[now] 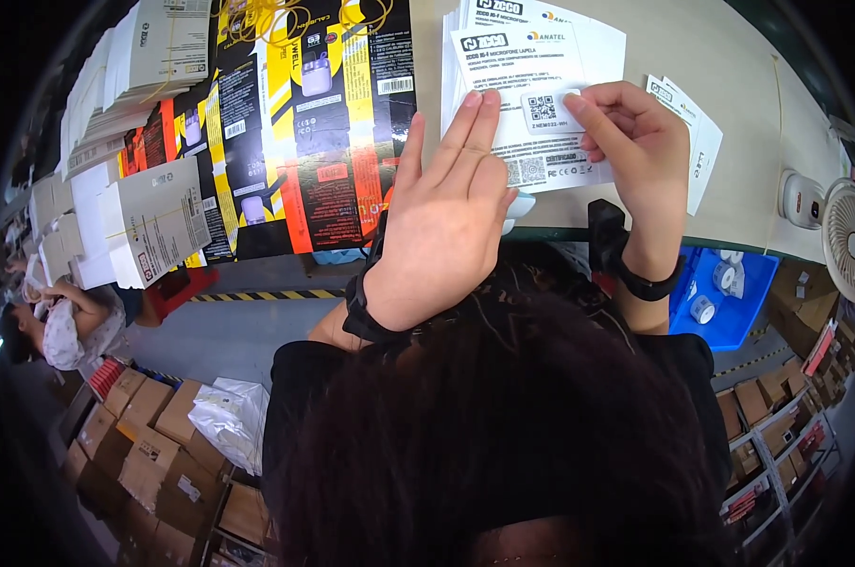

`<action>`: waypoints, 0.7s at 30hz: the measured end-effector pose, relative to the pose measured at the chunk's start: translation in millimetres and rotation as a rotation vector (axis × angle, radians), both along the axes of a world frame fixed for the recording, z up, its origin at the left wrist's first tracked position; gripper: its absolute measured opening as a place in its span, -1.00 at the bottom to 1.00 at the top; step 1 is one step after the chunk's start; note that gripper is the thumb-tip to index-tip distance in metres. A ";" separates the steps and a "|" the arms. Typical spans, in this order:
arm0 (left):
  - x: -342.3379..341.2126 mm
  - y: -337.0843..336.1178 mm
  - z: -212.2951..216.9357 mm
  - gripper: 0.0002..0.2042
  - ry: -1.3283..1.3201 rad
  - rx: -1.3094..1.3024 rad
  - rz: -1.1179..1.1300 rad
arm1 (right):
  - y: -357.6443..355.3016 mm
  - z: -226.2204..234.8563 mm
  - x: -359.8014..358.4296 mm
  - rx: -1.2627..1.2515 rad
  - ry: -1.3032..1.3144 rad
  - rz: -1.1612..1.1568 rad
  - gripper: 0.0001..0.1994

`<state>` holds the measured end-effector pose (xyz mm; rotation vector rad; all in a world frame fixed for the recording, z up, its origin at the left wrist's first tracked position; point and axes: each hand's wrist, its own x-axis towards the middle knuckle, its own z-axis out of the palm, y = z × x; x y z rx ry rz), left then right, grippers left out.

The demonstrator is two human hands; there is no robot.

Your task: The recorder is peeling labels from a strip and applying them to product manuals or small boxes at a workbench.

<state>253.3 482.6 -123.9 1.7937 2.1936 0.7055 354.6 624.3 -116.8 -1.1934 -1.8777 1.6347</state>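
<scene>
A white printed card (493,71) lies on top of a fanned pile of similar white sheets (597,57) on the table. On the card's right half is a small white QR-code sticker (544,113); whether it is fully stuck down cannot be seen. My right hand (640,142) pinches the sticker's right edge, thumb on top and fingers curled. My left hand (446,227) is stretched out, its fingertips resting on the card's left part. Something pale blue (520,206) shows partly from beneath the left hand at the table edge.
Flat printed box sleeves (300,113) cover the table's left, with yellow rubber bands (300,21) on them. Banded white card stacks (158,222) stand further left. More cards (692,142), a small fan (845,236) and a blue bin (730,321) are right. Another person (77,326) works far left.
</scene>
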 end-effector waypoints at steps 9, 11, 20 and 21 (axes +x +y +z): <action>-6.7 7.1 -1.2 -0.87 -0.030 0.016 -0.019 | 4.6 -1.7 -6.8 0.051 -0.002 -0.007 -0.88; -6.0 3.3 0.7 -0.86 0.007 0.011 -0.035 | 2.2 -3.8 -9.9 0.063 -0.033 0.007 -0.89; 21.3 7.2 -7.2 -0.81 0.268 0.139 0.006 | 0.0 -13.5 9.2 0.172 -0.025 0.014 -0.87; 23.1 11.0 -9.8 -0.80 0.281 0.134 0.026 | 0.0 -14.5 0.5 0.185 0.030 0.033 -0.87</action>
